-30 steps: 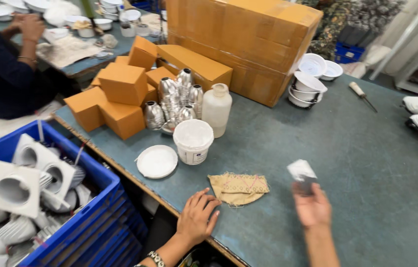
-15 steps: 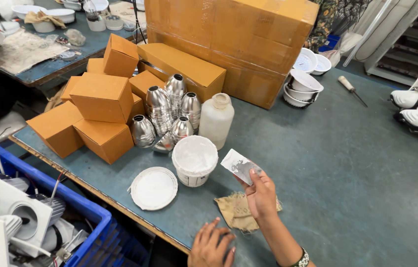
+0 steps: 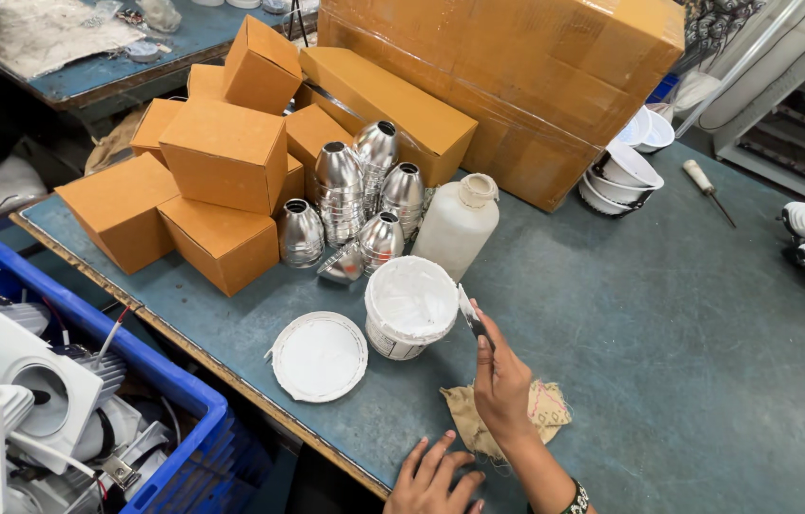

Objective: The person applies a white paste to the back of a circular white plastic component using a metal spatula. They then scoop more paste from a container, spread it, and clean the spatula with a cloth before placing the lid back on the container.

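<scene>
Right hand (image 3: 500, 381) holds card (image 3: 470, 312) beside white tub (image 3: 410, 307) (open).

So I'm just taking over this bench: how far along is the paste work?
Done: the lid is off and lies beside the open white tub. In hand: the right hand holds a small flat piece at the tub's rim, while the left hand rests on the table edge. Left: the silver reflector cups stand together, with no paste visible on them.
</scene>
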